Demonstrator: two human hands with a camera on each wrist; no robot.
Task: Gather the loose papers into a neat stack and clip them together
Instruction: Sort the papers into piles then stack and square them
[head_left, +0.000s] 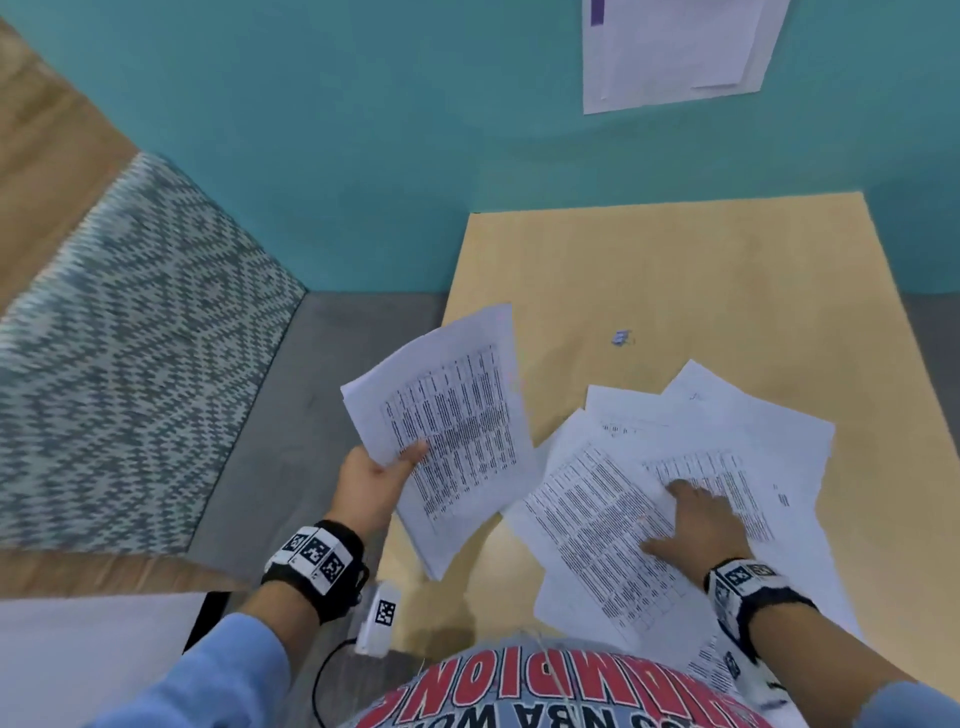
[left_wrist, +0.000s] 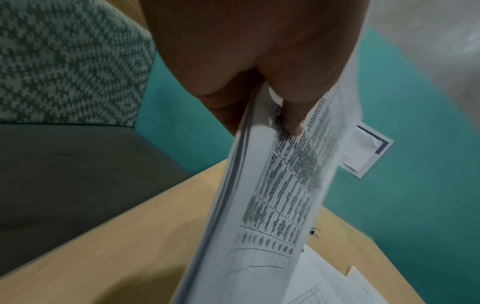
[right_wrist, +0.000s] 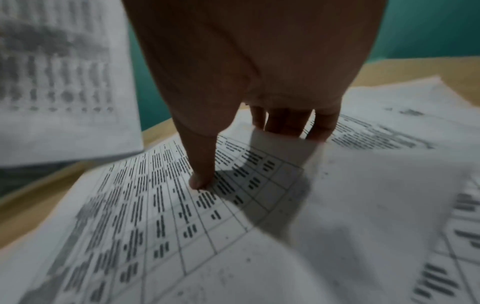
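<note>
Matt printed papers (head_left: 649, 519) on smooth wood-look table (head_left: 701, 270).

Teal wall (head_left: 363, 130), grey floor (head_left: 311, 415), patterned upholstered seat (head_left: 130, 338), pale wooden table (head_left: 675, 270)

Head view: looks steeply down from above onto the table (head_left: 675, 270), wall at 12 o'clock, chest at 6 o'clock; takes in both hands from a moderate height. Left wrist view: sits just behind the left hand (left_wrist: 259, 51), very near, faces along it toward the wall, held sheets (left_wrist: 259, 205) filling the middle. Right wrist view: very near behind the right hand (right_wrist: 259, 72), low over the loose sheets (right_wrist: 207, 226); shares the held sheets, at 10 o'clock, with both others.
</note>
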